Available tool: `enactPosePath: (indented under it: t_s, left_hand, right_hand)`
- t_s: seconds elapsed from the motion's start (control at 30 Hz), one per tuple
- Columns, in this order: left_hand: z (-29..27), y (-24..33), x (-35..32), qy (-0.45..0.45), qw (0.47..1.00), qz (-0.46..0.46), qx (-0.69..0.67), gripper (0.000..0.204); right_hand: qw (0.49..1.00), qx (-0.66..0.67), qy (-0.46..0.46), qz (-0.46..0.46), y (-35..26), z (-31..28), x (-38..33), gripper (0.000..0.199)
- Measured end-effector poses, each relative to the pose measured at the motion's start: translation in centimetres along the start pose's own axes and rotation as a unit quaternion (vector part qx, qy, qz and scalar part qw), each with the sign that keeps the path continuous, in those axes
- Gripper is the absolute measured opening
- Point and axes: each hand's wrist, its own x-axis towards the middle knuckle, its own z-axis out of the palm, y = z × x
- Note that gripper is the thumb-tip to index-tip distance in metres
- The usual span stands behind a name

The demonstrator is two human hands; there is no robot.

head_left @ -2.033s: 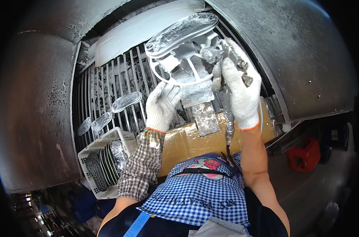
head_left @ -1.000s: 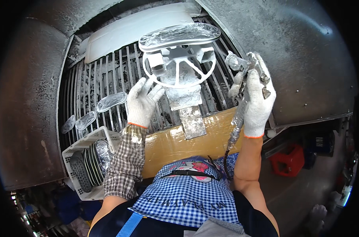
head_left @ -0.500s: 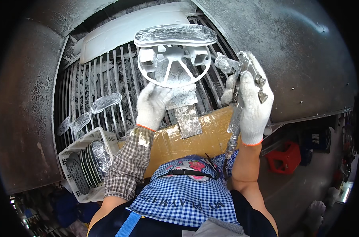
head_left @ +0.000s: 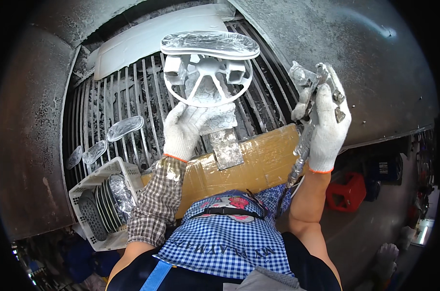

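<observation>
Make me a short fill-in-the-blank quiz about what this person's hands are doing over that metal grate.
1. The left hand grips the stand under a white, ____-shaped frame.
2. The right hand holds a paint-caked ____ gun.
3. Both hands wear ____ gloves.
4. The white crate at the left holds dark, ____-shaped pieces.

Missing words: wheel; spray; white; sole

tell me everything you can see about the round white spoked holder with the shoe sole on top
The round white spoked holder is a paint-crusted ring with spokes and two blocky lugs on a coated stem. It stands over the metal grate. A silvery oval shoe sole lies flat across its top. The gloved left hand touches its lower rim.
</observation>
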Motion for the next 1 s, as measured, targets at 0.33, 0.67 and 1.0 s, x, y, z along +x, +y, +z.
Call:
enactPosePath:
  t_s: [0.33, 0.67, 1.0]
  left_hand:
    - [-1.7, 2.6, 0.6, 0.008, 0.998, 0.051, 0.02, 0.023]
    - [-1.8, 2.1, 0.8, 0.032, 0.998, 0.06, 0.019, 0.019]
    - [-1.6, -0.6, 0.0, 0.067, 0.998, 0.002, 0.019, 0.043]
  right_hand:
    - [0.999, 0.0, -0.026, 0.043, -0.6, -1.2, -2.3, 0.049]
    - [0.998, 0.003, -0.041, 0.044, -0.9, -1.0, -3.7, 0.046]
    - [0.992, -0.057, -0.105, 0.03, -0.3, -0.2, -3.6, 0.052]
